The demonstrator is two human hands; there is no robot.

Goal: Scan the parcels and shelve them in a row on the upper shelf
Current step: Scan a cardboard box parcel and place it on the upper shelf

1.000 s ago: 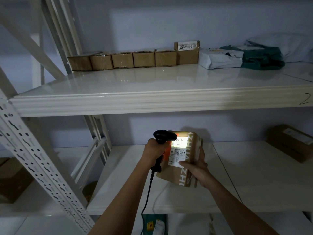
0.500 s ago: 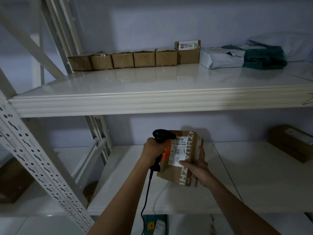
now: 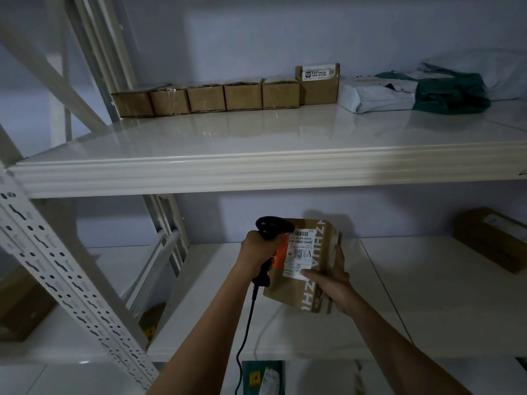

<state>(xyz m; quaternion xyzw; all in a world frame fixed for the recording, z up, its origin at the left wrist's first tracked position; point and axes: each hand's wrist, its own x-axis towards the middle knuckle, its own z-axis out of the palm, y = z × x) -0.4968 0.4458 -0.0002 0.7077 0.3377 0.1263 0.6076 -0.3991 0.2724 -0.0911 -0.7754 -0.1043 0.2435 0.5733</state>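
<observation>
At the far left a perforated white upright (image 3: 57, 280) of the rack is seen slanting across the view, with a dim brown carton (image 3: 20, 303) lying behind it low down. On the upper shelf (image 3: 256, 172) a row of small brown boxes (image 3: 205, 98) is set side by side along the back wall, each touching the next, and the row is closed at its right end by a taller box (image 3: 318, 84) bearing a white label on top. Just to the right of that, a pale grey mailer bag (image 3: 376, 94) is laid flat, and a dark green soft parcel (image 3: 450, 92) is placed against it, with another pale bag behind. Below, in front of the lower shelf (image 3: 399, 295), a black handheld scanner (image 3: 271, 232) is gripped by the left hand (image 3: 256, 255), fingers wrapped round its handle, and its cable (image 3: 245, 332) is seen hanging down past the forearm. The scanner head is pointed at the white shipping label on a brown cardboard parcel (image 3: 310, 266), which is held tilted in the air just beside it. The parcel is held by the right hand (image 3: 333, 283) from its right side and underside, the thumb pressed on the label's lower edge. At the far right of the lower shelf another brown box (image 3: 493, 238) is left lying, well apart from the hands.
</observation>
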